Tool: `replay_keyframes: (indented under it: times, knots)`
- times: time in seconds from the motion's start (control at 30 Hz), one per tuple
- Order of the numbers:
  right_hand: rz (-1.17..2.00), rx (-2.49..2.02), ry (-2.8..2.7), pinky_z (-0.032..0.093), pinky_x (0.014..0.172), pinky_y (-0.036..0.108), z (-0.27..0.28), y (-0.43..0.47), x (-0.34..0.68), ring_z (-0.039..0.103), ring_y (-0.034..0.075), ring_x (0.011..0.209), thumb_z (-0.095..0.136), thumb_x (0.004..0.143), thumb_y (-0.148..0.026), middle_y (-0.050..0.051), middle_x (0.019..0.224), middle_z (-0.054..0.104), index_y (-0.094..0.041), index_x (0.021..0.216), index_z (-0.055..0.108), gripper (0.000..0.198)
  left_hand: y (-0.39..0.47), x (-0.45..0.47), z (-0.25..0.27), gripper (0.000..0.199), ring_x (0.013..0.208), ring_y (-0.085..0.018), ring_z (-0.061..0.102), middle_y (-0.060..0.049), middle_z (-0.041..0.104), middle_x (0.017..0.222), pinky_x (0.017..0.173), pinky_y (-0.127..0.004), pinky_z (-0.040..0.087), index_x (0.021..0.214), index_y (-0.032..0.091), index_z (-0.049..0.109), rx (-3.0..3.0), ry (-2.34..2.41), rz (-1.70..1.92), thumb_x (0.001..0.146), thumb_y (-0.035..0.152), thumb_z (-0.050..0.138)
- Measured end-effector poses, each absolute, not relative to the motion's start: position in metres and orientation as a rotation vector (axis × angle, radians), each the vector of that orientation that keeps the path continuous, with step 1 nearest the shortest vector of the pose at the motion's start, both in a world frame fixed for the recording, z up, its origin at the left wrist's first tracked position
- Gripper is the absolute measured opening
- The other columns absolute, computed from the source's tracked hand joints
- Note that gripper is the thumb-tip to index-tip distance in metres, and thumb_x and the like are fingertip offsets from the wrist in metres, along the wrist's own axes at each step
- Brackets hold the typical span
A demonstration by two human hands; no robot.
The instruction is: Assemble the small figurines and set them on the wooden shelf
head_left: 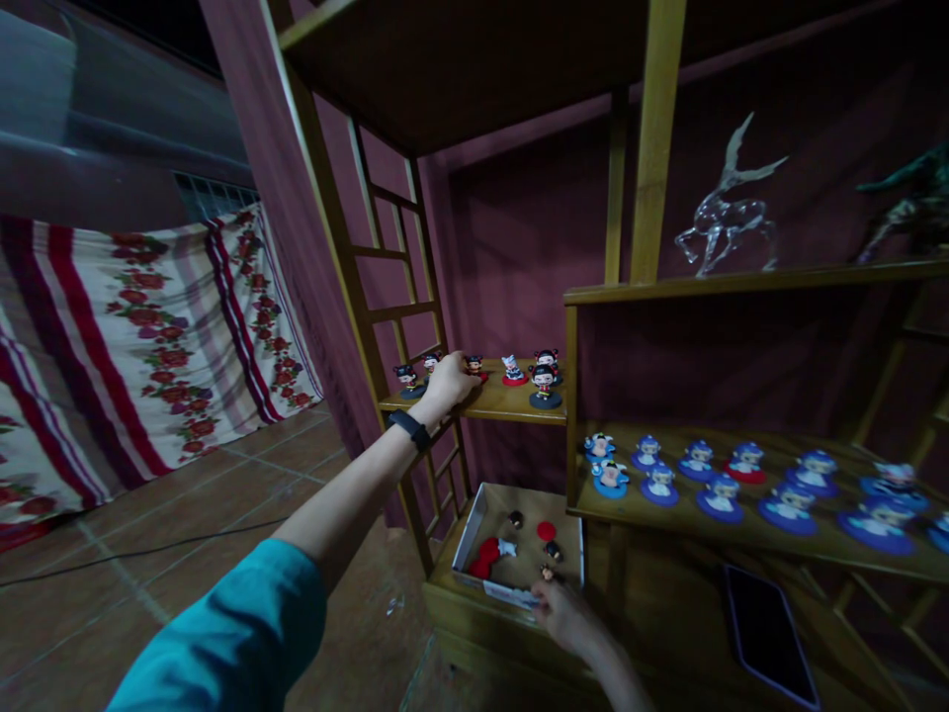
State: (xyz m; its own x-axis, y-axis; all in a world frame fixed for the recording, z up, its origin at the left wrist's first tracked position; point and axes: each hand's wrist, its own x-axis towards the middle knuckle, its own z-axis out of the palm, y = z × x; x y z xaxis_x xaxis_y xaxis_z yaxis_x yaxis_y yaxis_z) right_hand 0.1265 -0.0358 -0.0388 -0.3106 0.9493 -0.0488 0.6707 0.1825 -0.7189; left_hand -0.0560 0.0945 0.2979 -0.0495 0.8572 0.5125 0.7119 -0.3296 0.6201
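My left hand (449, 382) reaches onto the small upper shelf. Its fingers are closed around a dark-haired figurine (474, 366) on a red base, partly hidden by the hand. Beside it stand a white figurine (511, 370) on a red base and dark-haired figurines, one (545, 384) in front at the right and one (405, 378) at the left. At the front rim of an open cardboard box (474, 509), my right hand (561, 615) is closed in a pinch, with a small figurine (547, 572) at its fingertips. Inside the box lie red bases (546, 531) and loose figurine pieces (507, 548).
Rows of blue-purple figurines (722, 495) stand on the lower right shelf. A phone (769, 633) lies beneath them. A clear glass deer (727, 222) stands on the higher shelf. Wooden lattice (396, 312) borders the left side, and a floral cloth (148, 346) hangs beyond.
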Motion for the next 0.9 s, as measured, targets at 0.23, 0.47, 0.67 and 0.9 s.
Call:
replay_keyframes:
  times: [0.23,0.47,0.67,0.9]
  knots:
    - [0.886,-1.554,-2.112,0.039,0.075,0.026,-0.036,-0.037,0.126,0.059,0.020,0.091,0.050,0.071,-0.020,0.008,0.098,0.065,-0.021,0.094,0.064,0.026,0.080,-0.066,0.306,0.041,0.084,-0.022,0.059,-0.010,0.065,0.090,0.069,-0.027,0.043,0.100,0.016,0.058,2.346,2.151,1.090,0.066,0.037,0.066]
    - [0.773,-1.547,-2.153,0.038,0.079,0.027,-0.039,-0.041,0.128,0.058,0.022,0.094,0.051,0.072,-0.021,0.010,0.098,0.065,-0.020,0.093,0.063,0.024,0.083,-0.070,0.304,0.041,0.080,-0.020,0.059,-0.009,0.065,0.088,0.067,-0.026,0.042,0.102,0.016,0.057,2.387,2.172,1.048,0.069,0.040,0.062]
    - [0.772,-1.534,-2.164,0.039,0.081,0.028,-0.045,-0.040,0.132,0.057,0.022,0.097,0.049,0.074,-0.020,0.010,0.102,0.064,-0.021,0.094,0.062,0.024,0.083,-0.068,0.302,0.049,0.081,-0.023,0.059,-0.009,0.065,0.088,0.067,-0.027,0.043,0.111,0.017,0.052,2.356,2.194,1.071,0.068,0.037,0.063]
    - [0.788,-1.581,-2.145,0.038,0.086,0.029,-0.050,-0.041,0.135,0.057,0.024,0.101,0.051,0.073,-0.022,0.011,0.106,0.064,-0.020,0.099,0.062,0.028,0.077,-0.063,0.303,0.049,0.091,-0.027,0.058,-0.013,0.064,0.093,0.076,-0.032,0.042,0.111,0.017,0.050,2.221,2.119,1.141,0.067,0.030,0.065]
